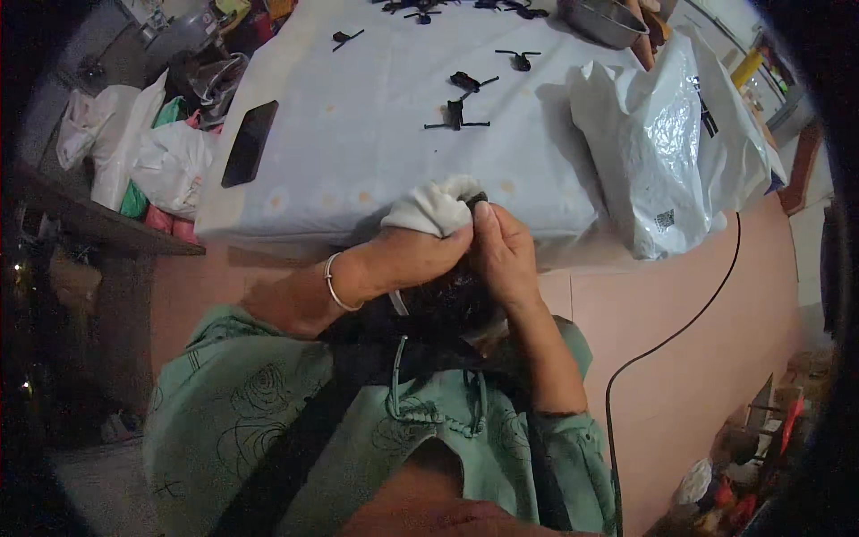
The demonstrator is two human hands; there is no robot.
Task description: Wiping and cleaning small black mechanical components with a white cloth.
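Note:
My left hand (pixel 407 254) is closed at the table's near edge, with a bunched white cloth (pixel 431 205) gathered over its fingers. Pressed against it, my right hand (pixel 507 255) pinches a small dark piece (pixel 479 198) between thumb and finger. Most of that piece is hidden by the fingertips and the cloth, so its kind does not show. Farther off on the table lie small black parts with thin straight arms, among them one nearer part (pixel 455 115), another beside it (pixel 471 82) and a third (pixel 520 60).
A pale flowered cloth covers the table (pixel 358 116). At its left lies a dark phone (pixel 250 143); at its right stands a white plastic bag (pixel 649 152). A metal bowl (pixel 601 21) sits far right. Several bags (pixel 170 166) crowd the left side. A black cable (pixel 676 331) trails along the floor.

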